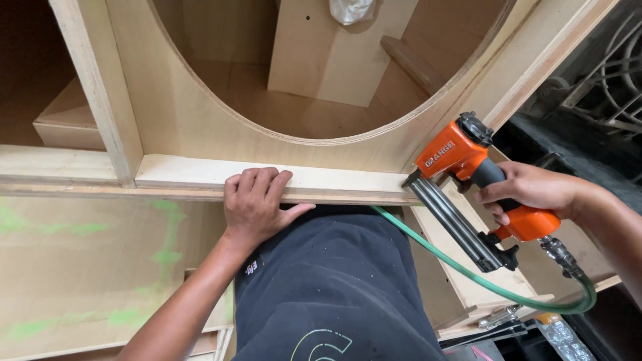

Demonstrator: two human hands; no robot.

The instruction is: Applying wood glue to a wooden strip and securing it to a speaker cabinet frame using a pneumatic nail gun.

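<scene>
My left hand (256, 204) lies palm down on a pale wooden strip (334, 180) that runs along the near edge of a plywood cabinet panel with a big round cut-out (200, 120); the fingers curl over the strip's top. My right hand (531, 190) grips the black handle of an orange pneumatic nail gun (468, 174). The gun's nose touches the right end of the strip, and its long dark magazine slants down to the right. A green air hose (495, 287) trails from the gun's base.
Inside the cut-out are a plywood block (328, 60), a wooden slat and a white plastic bag (351, 10). A board with green paint marks (87, 267) sits at lower left. Dark metal frames (602, 80) stand at right; a plastic bottle (558, 334) lies below.
</scene>
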